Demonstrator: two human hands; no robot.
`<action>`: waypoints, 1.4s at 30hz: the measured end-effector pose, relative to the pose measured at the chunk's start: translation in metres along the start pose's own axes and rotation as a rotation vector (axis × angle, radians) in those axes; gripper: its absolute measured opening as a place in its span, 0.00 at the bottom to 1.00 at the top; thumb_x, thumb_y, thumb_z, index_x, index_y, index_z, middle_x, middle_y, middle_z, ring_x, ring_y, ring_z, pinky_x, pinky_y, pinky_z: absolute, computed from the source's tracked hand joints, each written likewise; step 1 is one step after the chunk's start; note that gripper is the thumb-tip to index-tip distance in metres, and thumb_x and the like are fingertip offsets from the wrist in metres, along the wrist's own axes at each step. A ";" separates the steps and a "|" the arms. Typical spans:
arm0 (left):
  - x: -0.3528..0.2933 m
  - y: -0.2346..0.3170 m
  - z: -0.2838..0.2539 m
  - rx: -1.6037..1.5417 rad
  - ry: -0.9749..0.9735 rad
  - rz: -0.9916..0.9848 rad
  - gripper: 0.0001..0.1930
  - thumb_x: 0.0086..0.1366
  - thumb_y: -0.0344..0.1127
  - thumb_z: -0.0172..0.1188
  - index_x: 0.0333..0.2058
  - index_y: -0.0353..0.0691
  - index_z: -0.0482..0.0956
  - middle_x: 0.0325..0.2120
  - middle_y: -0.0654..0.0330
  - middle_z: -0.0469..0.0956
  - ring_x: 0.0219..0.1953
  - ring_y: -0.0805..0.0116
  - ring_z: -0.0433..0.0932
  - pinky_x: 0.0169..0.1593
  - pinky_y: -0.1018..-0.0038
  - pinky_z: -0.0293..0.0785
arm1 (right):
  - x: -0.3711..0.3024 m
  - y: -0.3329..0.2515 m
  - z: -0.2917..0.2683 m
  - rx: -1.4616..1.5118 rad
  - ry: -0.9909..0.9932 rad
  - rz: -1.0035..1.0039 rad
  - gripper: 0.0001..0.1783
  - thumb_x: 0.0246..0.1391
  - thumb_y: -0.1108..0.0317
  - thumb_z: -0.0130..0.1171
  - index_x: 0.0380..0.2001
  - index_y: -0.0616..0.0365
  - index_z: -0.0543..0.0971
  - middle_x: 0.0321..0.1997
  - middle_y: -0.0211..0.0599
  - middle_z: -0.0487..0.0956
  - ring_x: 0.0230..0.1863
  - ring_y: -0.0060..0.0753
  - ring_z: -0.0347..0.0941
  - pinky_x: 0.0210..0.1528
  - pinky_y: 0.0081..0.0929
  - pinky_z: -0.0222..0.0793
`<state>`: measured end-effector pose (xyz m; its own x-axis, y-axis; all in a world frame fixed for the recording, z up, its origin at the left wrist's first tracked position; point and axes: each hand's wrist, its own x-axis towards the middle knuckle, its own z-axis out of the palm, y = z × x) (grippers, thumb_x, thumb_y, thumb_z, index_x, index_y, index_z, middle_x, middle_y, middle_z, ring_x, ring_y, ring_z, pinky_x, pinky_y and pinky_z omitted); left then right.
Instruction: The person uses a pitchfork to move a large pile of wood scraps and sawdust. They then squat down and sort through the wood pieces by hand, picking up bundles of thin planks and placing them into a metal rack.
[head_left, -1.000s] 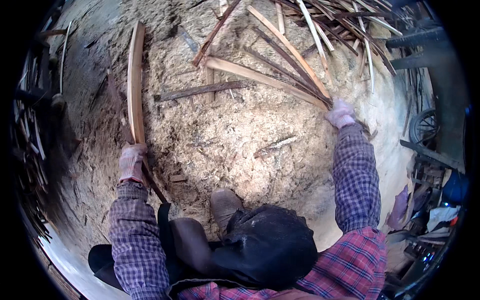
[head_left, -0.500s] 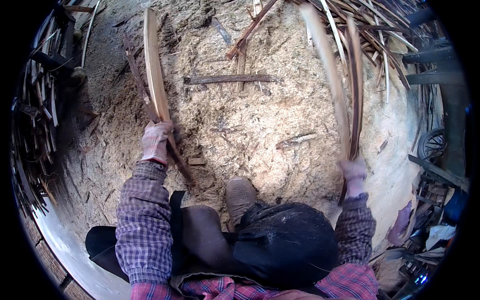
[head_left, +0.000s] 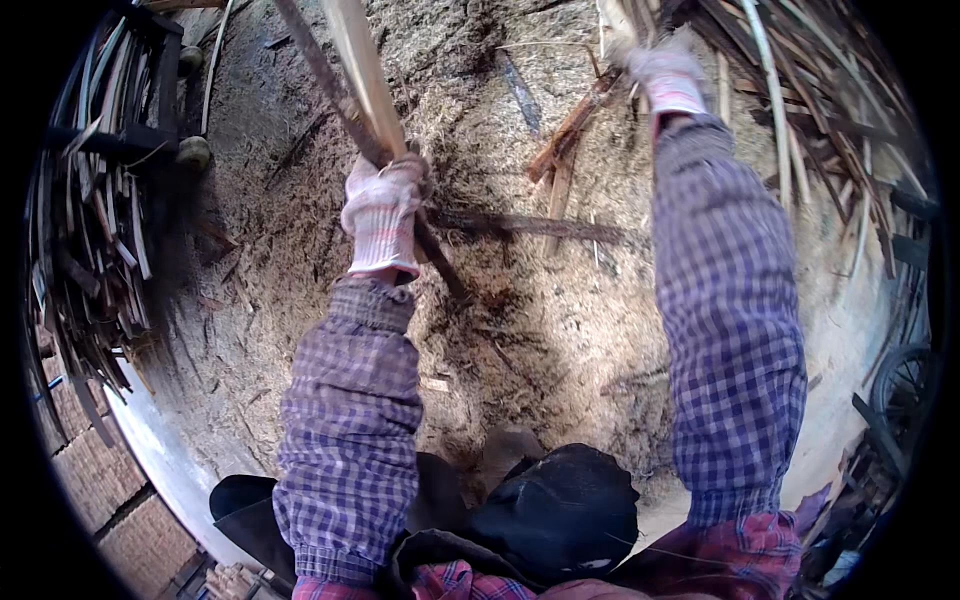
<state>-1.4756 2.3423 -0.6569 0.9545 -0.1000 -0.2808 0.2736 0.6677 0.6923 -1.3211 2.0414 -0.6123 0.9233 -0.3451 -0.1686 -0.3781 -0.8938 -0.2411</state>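
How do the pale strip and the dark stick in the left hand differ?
The pale strip is cream; the dark stick is brown. The pale strip looks wider than the dark stick. The dark stick leans farther left than the pale strip. Both are gripped in the left hand.

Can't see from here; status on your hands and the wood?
Left hand gripping wood strips. Right hand blurred at more wood, grip unclear. Dark stick lying on sawdust.
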 end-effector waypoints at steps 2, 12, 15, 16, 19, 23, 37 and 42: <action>0.013 -0.019 0.001 0.320 0.238 0.036 0.18 0.58 0.41 0.52 0.38 0.29 0.65 0.23 0.51 0.73 0.21 0.62 0.75 0.24 0.69 0.76 | -0.007 -0.025 0.024 -0.006 -0.020 0.149 0.50 0.37 0.45 0.61 0.58 0.59 0.50 0.51 0.54 0.68 0.54 0.51 0.65 0.50 0.47 0.65; 0.050 -0.010 0.083 1.702 0.535 -0.588 0.19 0.52 0.38 0.54 0.44 0.40 0.67 0.42 0.51 0.73 0.46 0.55 0.73 0.45 0.62 0.71 | -0.007 -0.041 0.007 0.037 -0.188 0.120 0.37 0.40 0.55 0.58 0.53 0.60 0.59 0.50 0.51 0.69 0.51 0.46 0.68 0.53 0.37 0.62; 0.060 -0.014 0.080 1.710 0.526 -0.556 0.19 0.50 0.37 0.54 0.42 0.40 0.69 0.38 0.47 0.75 0.44 0.52 0.73 0.45 0.65 0.70 | 0.011 -0.026 0.011 0.099 -0.251 0.117 0.39 0.39 0.55 0.58 0.54 0.61 0.59 0.52 0.52 0.68 0.53 0.44 0.66 0.56 0.32 0.59; 0.060 -0.012 0.077 1.699 0.530 -0.578 0.19 0.50 0.37 0.54 0.42 0.40 0.69 0.39 0.47 0.74 0.45 0.51 0.73 0.46 0.64 0.70 | 0.014 -0.025 0.015 0.080 -0.278 0.118 0.41 0.39 0.56 0.58 0.56 0.61 0.57 0.53 0.53 0.67 0.54 0.43 0.65 0.56 0.31 0.58; 0.064 -0.001 0.070 1.630 0.490 -0.572 0.18 0.51 0.38 0.52 0.42 0.38 0.68 0.38 0.46 0.74 0.43 0.50 0.74 0.47 0.64 0.68 | 0.007 -0.035 0.008 0.078 -0.275 0.141 0.42 0.37 0.59 0.58 0.57 0.61 0.56 0.54 0.53 0.67 0.56 0.45 0.63 0.58 0.32 0.56; 0.070 -0.006 0.050 1.584 0.338 -0.459 0.20 0.52 0.43 0.54 0.42 0.39 0.68 0.34 0.47 0.75 0.38 0.50 0.75 0.42 0.63 0.69 | 0.002 -0.036 0.001 0.109 -0.238 0.210 0.41 0.36 0.64 0.57 0.57 0.61 0.56 0.56 0.52 0.65 0.58 0.42 0.61 0.59 0.29 0.55; 0.069 0.008 0.073 1.014 -0.102 -0.294 0.32 0.50 0.44 0.61 0.51 0.37 0.63 0.37 0.52 0.74 0.39 0.58 0.75 0.43 0.71 0.72 | -0.036 -0.040 0.080 1.388 -0.601 0.349 0.43 0.43 0.66 0.63 0.57 0.71 0.50 0.53 0.58 0.65 0.54 0.44 0.63 0.55 0.29 0.59; 0.116 -0.019 0.104 1.589 -0.369 -0.512 0.29 0.50 0.50 0.59 0.48 0.38 0.66 0.41 0.53 0.73 0.44 0.61 0.73 0.43 0.71 0.71 | -0.021 -0.042 0.047 0.976 -0.393 0.278 0.51 0.39 0.57 0.64 0.59 0.65 0.45 0.57 0.56 0.61 0.57 0.45 0.59 0.58 0.31 0.55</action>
<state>-1.3572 2.2415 -0.6332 0.6507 -0.3591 -0.6691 0.1591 -0.7971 0.5825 -1.3277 2.0996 -0.6432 0.7766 -0.2295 -0.5868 -0.6215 -0.1257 -0.7733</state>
